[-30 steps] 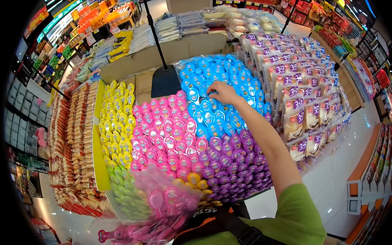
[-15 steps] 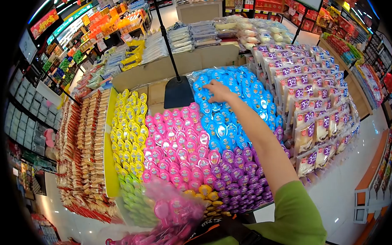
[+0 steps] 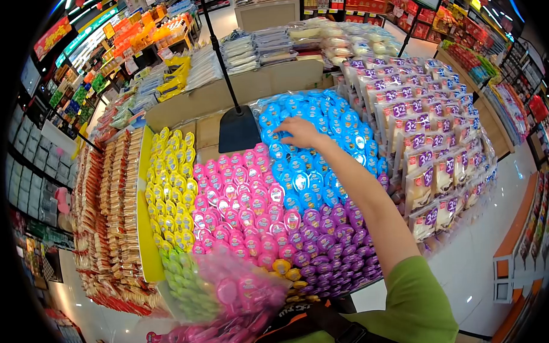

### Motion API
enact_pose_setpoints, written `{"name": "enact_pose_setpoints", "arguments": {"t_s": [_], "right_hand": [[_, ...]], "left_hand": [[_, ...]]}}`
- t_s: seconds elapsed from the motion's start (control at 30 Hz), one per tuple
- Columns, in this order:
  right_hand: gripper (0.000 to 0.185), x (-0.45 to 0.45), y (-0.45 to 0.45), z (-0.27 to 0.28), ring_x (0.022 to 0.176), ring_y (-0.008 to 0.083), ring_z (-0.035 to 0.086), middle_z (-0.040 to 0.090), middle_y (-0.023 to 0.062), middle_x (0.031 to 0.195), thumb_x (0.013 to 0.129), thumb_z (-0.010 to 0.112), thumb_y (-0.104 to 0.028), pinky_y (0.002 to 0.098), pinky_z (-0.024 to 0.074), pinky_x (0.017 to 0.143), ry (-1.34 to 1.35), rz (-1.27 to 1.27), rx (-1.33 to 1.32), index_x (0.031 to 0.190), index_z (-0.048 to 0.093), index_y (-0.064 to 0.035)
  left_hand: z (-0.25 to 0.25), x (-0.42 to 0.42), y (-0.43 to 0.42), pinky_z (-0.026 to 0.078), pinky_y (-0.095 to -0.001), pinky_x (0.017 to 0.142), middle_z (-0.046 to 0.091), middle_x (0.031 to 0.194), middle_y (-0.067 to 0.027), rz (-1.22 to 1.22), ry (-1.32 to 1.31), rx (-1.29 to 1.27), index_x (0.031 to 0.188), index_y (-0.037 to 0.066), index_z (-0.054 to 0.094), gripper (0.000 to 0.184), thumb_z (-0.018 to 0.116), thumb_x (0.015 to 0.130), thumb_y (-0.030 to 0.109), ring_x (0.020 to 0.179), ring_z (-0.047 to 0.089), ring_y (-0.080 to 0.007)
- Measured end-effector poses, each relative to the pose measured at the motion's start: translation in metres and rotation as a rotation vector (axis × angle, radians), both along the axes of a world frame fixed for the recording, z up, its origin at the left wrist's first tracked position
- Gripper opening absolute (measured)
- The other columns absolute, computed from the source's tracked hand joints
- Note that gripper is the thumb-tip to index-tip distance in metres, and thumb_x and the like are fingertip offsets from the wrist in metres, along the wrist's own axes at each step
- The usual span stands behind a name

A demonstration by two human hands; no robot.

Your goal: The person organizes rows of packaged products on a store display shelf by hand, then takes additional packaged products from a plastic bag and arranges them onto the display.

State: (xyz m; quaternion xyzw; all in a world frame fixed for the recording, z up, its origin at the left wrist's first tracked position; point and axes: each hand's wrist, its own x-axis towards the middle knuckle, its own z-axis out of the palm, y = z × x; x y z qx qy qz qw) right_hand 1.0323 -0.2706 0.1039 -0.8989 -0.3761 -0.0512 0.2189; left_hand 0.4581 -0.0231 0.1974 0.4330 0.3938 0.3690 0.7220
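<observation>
My right hand (image 3: pixel 300 133) reaches over the pile of blue oval packs (image 3: pixel 311 181), fingers apart and pointing left, touching or just above the upper part of the pile. Nothing shows in its grasp. At the lower left, a clear plastic bag (image 3: pixel 199 265) holding pink oval packs (image 3: pixel 251 293) is in front of my body. My left hand cannot be made out; it is out of sight around the bag. Pink oval packs (image 3: pixel 242 203) lie in rows left of the blue ones, with purple packs (image 3: pixel 334 242) nearer to me.
Yellow packs (image 3: pixel 172 181) and green packs (image 3: pixel 185 283) line the left side. A black stand base (image 3: pixel 238 130) with a pole rises behind the pink rows. Bagged bread (image 3: pixel 437 166) is stacked at right, brown-wrapped packets (image 3: pixel 121 207) at left. A cardboard divider (image 3: pixel 253 84) runs behind.
My right hand has moved slightly down on the blue pile, its fingers now flatter and pointing left. The whole view has shifted a little, so the display sits further left.
</observation>
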Motion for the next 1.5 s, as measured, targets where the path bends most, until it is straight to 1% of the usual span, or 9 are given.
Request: {"name": "enact_pose_setpoints", "arguments": {"t_s": [0.2,0.43,0.53,0.7,0.87,0.97,1.17,1.37,1.5], "right_hand": [[0.025,-0.035,0.015,0.008,0.105,0.0296,0.054,0.059,0.0074,0.113,0.081,0.066,-0.025,0.0435,0.0449,0.086,-0.104,-0.033,-0.044,0.105,0.066,-0.0178],[0.027,-0.012,-0.044,0.008,0.104,0.0311,0.055,0.057,0.01,0.116,0.078,0.064,-0.014,0.0444,0.0478,0.08,-0.536,-0.683,0.164,0.105,0.065,-0.0127],[0.028,-0.013,-0.075,0.003,0.105,0.0314,0.053,0.056,0.0107,0.117,0.077,0.065,-0.012,0.0454,0.0456,0.083,-0.241,-0.804,-0.047,0.105,0.065,-0.0114],[0.031,-0.051,-0.075,0.01,0.105,0.0328,0.052,0.058,0.0122,0.112,0.078,0.065,-0.014,0.045,0.0386,0.092,-0.435,-0.58,0.247,0.108,0.064,-0.0103],[0.029,-0.158,-0.007,0.063,0.106,0.0327,0.053,0.059,0.014,0.11,0.084,0.062,-0.014,0.041,0.0401,0.095,-0.019,-0.034,0.576,0.112,0.062,-0.0075],[0.029,-0.22,0.026,0.109,0.108,0.0308,0.054,0.059,0.0139,0.113,0.087,0.06,-0.013,0.0383,0.0423,0.094,0.296,0.221,0.682,0.115,0.061,-0.0065],[0.04,-0.29,0.073,0.169,0.113,0.0216,0.052,0.054,0.012,0.124,0.084,0.059,-0.003,0.0327,0.0454,0.091,0.4,0.586,0.694,0.124,0.055,-0.0043],[0.088,-0.352,0.118,0.105,0.119,0.0321,0.05,0.052,0.0199,0.125,0.074,0.077,-0.034,0.0399,0.0374,0.102,0.672,0.787,0.553,0.142,0.03,-0.0056],[0.08,-0.408,0.131,0.086,0.108,0.0277,0.057,0.059,0.0177,0.118,0.074,0.077,-0.038,0.0382,0.0439,0.093,0.887,0.572,0.467,0.135,0.04,-0.003]], "left_hand": [[-0.009,-0.004,0.006,0.041,-0.0372,0.09,0.06,0.103,-0.0067,-0.007,-0.002,-0.013,0.102,0.006,0.059,0.027,0.063,0.084,0.026,0.1,0.054,-0.0192],[-0.014,-0.017,0.006,0.041,-0.0355,0.088,0.059,0.099,-0.0055,0.059,-0.012,0.006,0.099,0.007,0.059,0.024,0.063,0.085,0.026,0.097,0.053,-0.0174],[-0.008,-0.008,-0.002,0.041,-0.0346,0.087,0.058,0.097,-0.0046,0.056,-0.014,0.028,0.098,0.008,0.058,0.022,0.062,0.086,0.026,0.095,0.052,-0.0166],[0.022,0.011,-0.02,0.04,-0.0356,0.09,0.058,0.099,-0.0038,-0.052,-0.027,0.054,0.101,0.007,0.058,0.023,0.06,0.088,0.025,0.1,0.051,-0.0163],[-0.046,0.036,0.013,0.051,-0.0392,0.087,0.058,0.111,-0.0145,-0.15,-0.299,0.855,0.121,0.001,0.05,0.044,0.062,0.086,0.026,0.098,0.06,-0.0246],[-0.021,0.004,0.017,0.051,-0.0363,0.087,0.057,0.112,-0.0155,-0.305,-0.248,0.214,0.125,-0.001,0.046,0.052,0.064,0.082,0.023,0.101,0.059,-0.0242],[0.007,-0.001,-0.002,0.051,-0.0389,0.087,0.057,0.112,-0.0135,-0.086,-0.285,0.235,0.13,0.001,0.04,0.061,0.067,0.077,0.016,0.099,0.06,-0.0257],[0.005,-0.048,-0.004,0.053,-0.0486,0.086,0.058,0.115,-0.0168,0.08,-0.482,0.125,0.129,0.001,0.044,0.054,0.064,0.082,0.021,0.101,0.061,-0.0326],[-0.005,-0.071,0.029,0.053,-0.0475,0.087,0.057,0.118,-0.0155,0.061,-0.398,0.172,0.131,0.001,0.043,0.053,0.061,0.086,0.023,0.102,0.061,-0.0317]]}}
